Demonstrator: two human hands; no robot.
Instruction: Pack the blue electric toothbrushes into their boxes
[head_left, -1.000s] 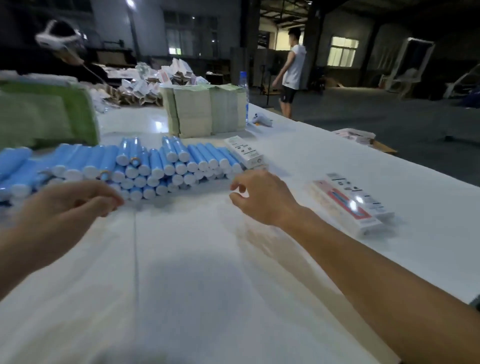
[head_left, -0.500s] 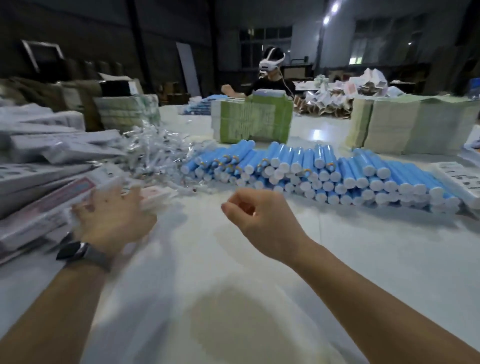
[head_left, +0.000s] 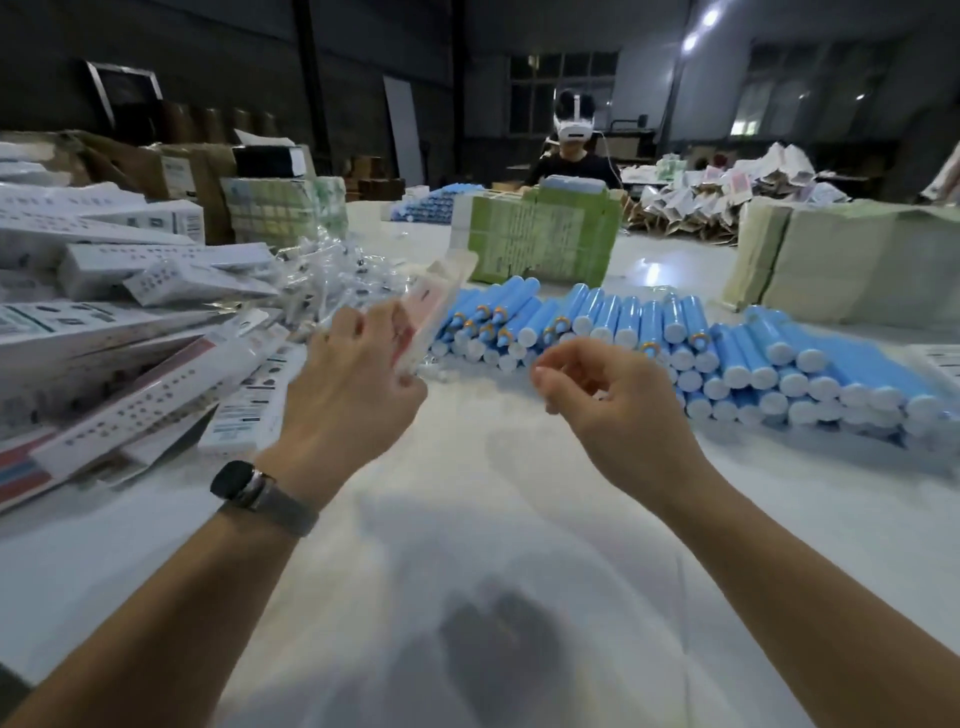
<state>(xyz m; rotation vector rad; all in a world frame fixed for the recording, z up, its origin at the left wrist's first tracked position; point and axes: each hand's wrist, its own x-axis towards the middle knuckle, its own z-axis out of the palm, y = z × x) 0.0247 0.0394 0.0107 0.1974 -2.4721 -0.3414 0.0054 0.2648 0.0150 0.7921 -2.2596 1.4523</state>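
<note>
My left hand (head_left: 353, 384), a watch on its wrist, grips a long white and red toothbrush box (head_left: 434, 304) and holds it tilted above the table, its far end blurred. To its right my right hand (head_left: 608, 395) hovers with loosely curled fingers and holds nothing. Just beyond both hands lies a wide stack of blue electric toothbrushes (head_left: 701, 358) with white end caps facing me. A heap of several flat white boxes (head_left: 130, 332) lies at the left.
A pile of clear plastic packets (head_left: 337, 275) sits behind the boxes. Green paper bundles (head_left: 540, 239) and a beige stack (head_left: 852, 260) stand behind the toothbrushes. A person wearing a headset (head_left: 571, 150) sits at the far end. White table (head_left: 467, 571) surface lies in front of me.
The view swung left from the toothbrush stack to the box heap. My left hand reached to the heap, took a box and lifted it toward the middle. My right hand stayed hovering.
</note>
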